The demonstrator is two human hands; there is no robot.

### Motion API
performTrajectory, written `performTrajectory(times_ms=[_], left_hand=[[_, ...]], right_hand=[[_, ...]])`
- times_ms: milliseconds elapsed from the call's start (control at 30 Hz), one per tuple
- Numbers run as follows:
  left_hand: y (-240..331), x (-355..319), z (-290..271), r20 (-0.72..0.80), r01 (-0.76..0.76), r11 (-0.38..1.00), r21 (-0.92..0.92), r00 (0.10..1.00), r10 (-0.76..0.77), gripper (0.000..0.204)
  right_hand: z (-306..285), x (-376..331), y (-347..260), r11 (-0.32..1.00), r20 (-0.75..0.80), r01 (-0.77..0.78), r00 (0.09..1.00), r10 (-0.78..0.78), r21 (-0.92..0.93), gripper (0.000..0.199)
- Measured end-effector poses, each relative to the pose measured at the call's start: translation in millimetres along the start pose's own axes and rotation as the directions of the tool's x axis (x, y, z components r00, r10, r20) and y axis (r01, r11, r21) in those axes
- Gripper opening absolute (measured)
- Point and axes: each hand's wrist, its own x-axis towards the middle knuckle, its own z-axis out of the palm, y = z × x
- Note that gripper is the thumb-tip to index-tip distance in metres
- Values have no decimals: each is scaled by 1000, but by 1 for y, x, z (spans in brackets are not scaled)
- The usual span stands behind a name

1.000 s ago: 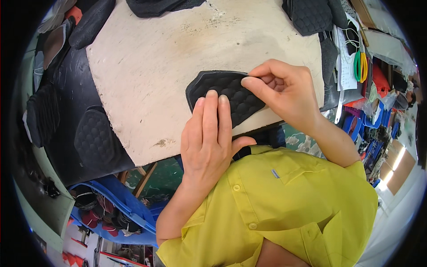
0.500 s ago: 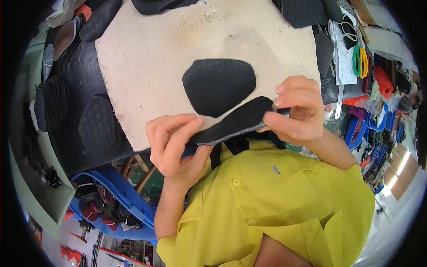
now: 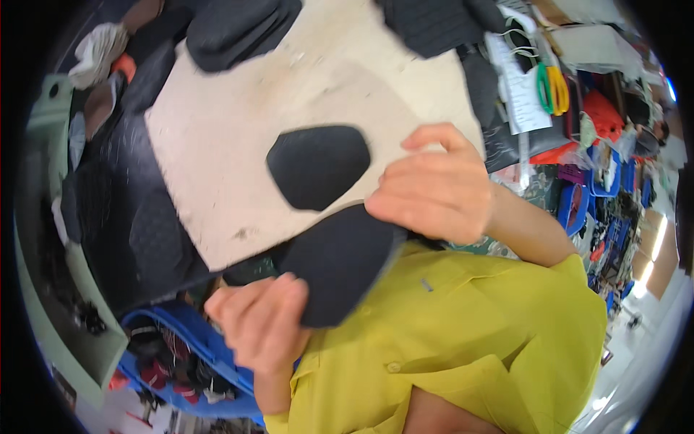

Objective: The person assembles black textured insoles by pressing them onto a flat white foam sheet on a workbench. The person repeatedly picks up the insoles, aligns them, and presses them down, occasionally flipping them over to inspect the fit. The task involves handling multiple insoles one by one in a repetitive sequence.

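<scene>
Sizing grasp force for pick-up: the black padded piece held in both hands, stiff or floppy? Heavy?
Probably floppy: the black padded piece is thin and spans between the left hand and right hand, each holding one end. Likely light for its size, since the fingers pinch only its edges. Its matte surface looks grippy rather than slippery, though blur hides the texture.

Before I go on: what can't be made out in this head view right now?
- Left hand: fingertips curl behind the held black piece, so the grip is hidden; motion blur softens both.
- Right hand: its fingertips go under the piece's top edge, out of sight.
- Flat black piece on the board: surface texture too blurred to tell.
- Black stacks at the top: cut off by the picture's rim.
- Blue bin contents: too small and blurred.
</scene>
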Motion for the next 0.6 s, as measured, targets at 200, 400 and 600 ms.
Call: performTrajectory(times_ms=[200, 400, 600], left_hand=[[-63, -37, -57, -194, 848, 422, -320, 378, -905, 38], [-88, -41, -38, -391, 723, 609, 326, 690, -610, 46], [-60, -36, -5, -245, 435, 815, 383, 899, -364, 25]], right_hand=[[-42, -3, 131, 760, -204, -401, 916, 346, -511, 32], [-19, 5, 125, 557, -279, -498, 857, 434, -665, 30], [-34, -9, 119, 624, -177, -526, 827, 534, -578, 28]])
